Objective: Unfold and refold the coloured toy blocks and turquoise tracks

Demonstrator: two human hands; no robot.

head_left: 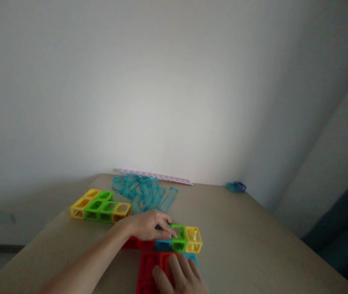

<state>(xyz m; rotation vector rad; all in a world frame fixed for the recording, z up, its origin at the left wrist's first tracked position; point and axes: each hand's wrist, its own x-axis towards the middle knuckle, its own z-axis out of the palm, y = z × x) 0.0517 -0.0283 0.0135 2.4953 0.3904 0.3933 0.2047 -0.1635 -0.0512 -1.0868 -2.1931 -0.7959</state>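
Note:
A row of joined hollow cubes lies across the table, with red cubes (pixel 146 245), a blue cube (pixel 163 245), a green cube (pixel 179 243) and a yellow cube (pixel 193 239) at its right end. My left hand (pixel 151 225) reaches over this row, its fingers closed on the blue cube beside the green one. Nearer to me lies a red block group (pixel 149 267) with a blue cube (pixel 191 257) at its right. My right hand (pixel 184 275) rests on that group, thumb and fingers spread around a red cube.
Yellow and green joined cubes (pixel 100 205) sit at the left of the table (pixel 238 241). Behind are translucent blue pieces (pixel 146 191) and a purple patterned strip (pixel 161 176) along the wall. Small blue and purple pieces (pixel 236 187) lie at the back right corner.

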